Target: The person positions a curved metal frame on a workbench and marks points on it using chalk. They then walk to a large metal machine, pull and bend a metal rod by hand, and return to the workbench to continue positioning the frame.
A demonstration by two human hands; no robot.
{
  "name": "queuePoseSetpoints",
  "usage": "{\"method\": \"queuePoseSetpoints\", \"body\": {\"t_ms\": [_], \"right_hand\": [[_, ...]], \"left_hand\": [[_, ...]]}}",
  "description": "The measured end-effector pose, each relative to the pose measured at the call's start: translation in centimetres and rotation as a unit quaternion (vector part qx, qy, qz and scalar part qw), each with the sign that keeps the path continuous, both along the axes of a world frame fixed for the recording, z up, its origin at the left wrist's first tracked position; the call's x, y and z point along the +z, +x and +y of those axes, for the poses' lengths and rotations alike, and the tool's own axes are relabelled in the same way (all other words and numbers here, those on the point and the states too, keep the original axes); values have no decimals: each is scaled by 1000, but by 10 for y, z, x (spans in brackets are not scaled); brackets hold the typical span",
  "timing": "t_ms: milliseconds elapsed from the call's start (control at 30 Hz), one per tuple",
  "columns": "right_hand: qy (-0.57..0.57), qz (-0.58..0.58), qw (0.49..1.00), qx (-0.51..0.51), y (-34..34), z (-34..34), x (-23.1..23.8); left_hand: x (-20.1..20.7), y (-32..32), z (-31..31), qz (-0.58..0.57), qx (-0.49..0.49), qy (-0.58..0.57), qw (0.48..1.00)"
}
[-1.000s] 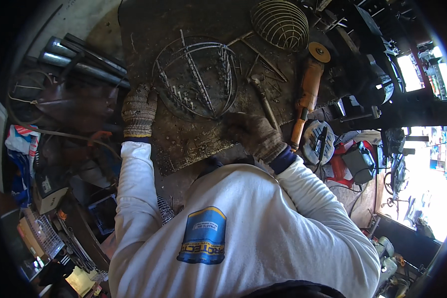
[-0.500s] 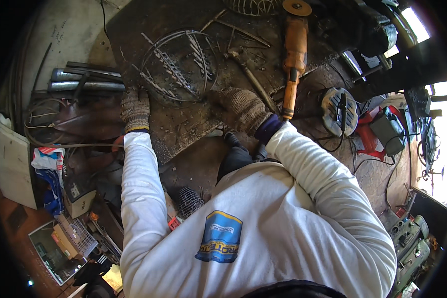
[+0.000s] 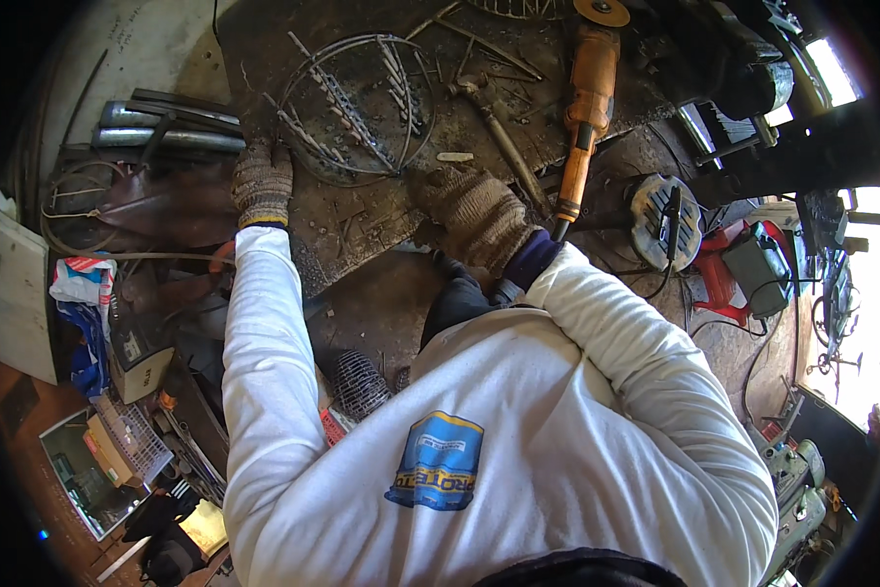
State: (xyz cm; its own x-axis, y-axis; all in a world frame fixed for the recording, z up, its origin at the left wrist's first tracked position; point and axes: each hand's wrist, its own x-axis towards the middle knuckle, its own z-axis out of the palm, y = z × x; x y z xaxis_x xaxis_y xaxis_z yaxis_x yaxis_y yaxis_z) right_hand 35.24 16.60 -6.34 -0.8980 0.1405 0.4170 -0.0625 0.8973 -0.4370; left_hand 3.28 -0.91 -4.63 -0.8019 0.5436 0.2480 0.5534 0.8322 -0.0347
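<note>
My left hand [image 3: 262, 191], in a brown knitted work glove, lies flat on the left edge of the dark metal worktable [image 3: 337, 220], fingers stretched forward. It is beside a round wire frame [image 3: 301, 176] crossed by rows of short twisted metal pieces [image 3: 347, 117]. My right hand [image 3: 474, 215], gloved alike, is over the table's near edge, right of the frame. Its fingers point left, partly hidden under the glove's back; whether they grip anything does not show. A small pale flat piece [image 3: 455, 157] lies just beyond that hand. A hammer [image 3: 499, 142] lies beyond and to its right.
An orange angle grinder [image 3: 590, 88] lies at the table's right side. Thin rods [image 3: 484, 47] and a wire basket-like form [image 3: 518, 8] are farther back. Metal tubes [image 3: 171, 140] sit left of the table. A round slatted stool [image 3: 665, 220] and a red-and-grey machine [image 3: 753, 269] are at right.
The view has shifted slightly. My right hand has drawn a little toward the near edge, uncovering the small pale piece. My left hand stays at the table's left edge.
</note>
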Motion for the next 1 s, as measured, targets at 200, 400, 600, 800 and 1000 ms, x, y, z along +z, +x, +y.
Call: {"method": "queuePoseSetpoints", "body": {"t_ms": [200,400,600,800,1000], "right_hand": [[9,25,1000,4,-4,-14,16],[-64,-48,997,1,2,-9,38],[-71,-161,984,-20,0,-15,48],[-88,-71,993,-19,-1,-13,3],[-45,-67,997,-16,-1,-12,8]], "left_hand": [[-17,-18,-18,22,1,5,1000],[6,-4,10,6,37,-58,998],[-13,-11,-10,2,2,5,1000],[3,-1,-1,-23,4,2,1000],[8,4,-2,-25,5,9,1000]]}}
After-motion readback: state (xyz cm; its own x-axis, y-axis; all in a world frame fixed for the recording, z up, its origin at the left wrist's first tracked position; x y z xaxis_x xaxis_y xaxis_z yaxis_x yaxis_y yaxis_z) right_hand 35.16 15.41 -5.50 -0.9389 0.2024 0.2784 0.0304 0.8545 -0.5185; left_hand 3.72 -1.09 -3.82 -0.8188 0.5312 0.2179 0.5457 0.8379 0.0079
